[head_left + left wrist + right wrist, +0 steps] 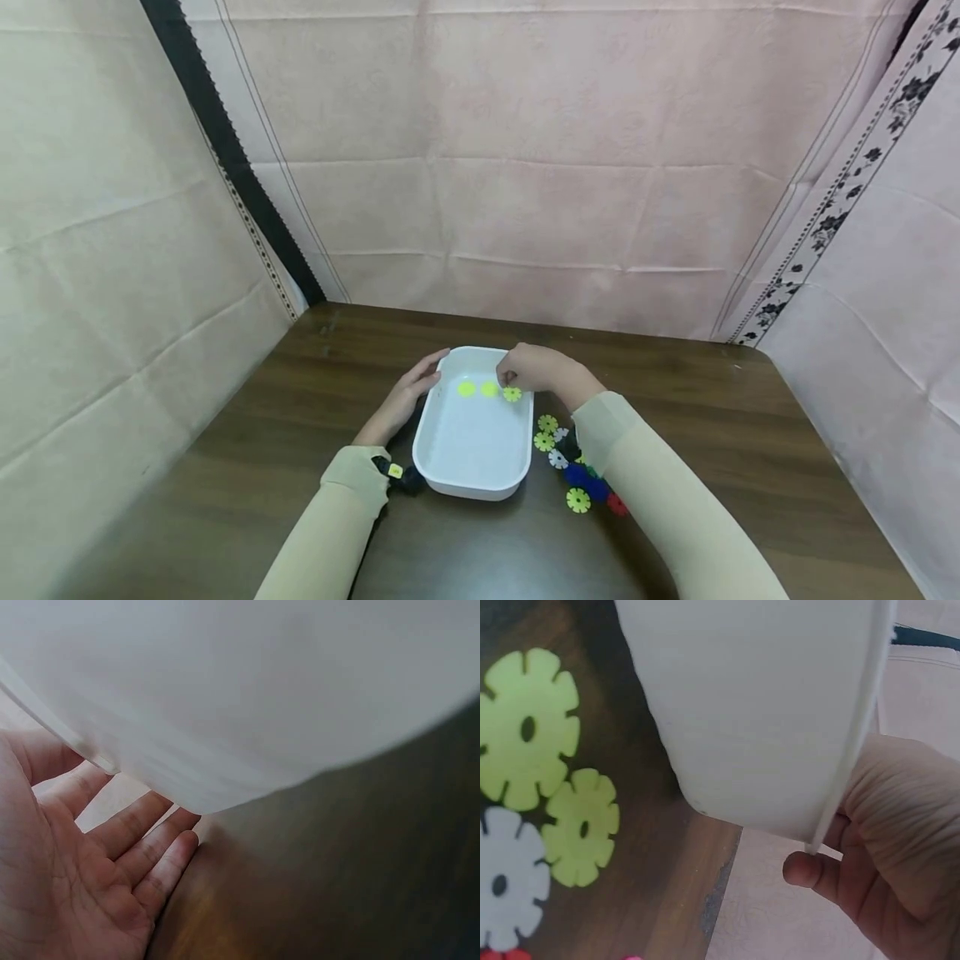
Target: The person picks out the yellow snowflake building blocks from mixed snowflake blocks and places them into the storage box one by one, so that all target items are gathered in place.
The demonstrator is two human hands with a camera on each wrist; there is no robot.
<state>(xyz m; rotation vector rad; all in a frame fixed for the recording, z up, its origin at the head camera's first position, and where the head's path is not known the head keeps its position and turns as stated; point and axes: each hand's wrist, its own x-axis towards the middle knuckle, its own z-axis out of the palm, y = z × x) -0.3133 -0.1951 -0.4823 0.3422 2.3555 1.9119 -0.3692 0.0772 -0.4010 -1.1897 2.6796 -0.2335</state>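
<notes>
A white rectangular tray (474, 442) stands on the table in the head view. Along its upper left side lies my left hand (411, 392), its fingers extended against the outside wall; the left wrist view shows those fingers (154, 844) loosely spread beside the tray. My right hand (542, 368) reaches over the upper right rim with fingers curled, and a yellow-green notched disc (512, 394) sits right at its fingertips. Two more yellow-green discs (467, 388) lie in a row inside the tray. In the right wrist view the tray wall hides most of the right fingers.
Right of the tray, several notched discs lie loose on the wooden table (465, 558): yellow-green (578, 500), white (557, 459), blue (576, 475) and red (617, 504). Pale cloth (525, 167) hangs behind the table and at both sides.
</notes>
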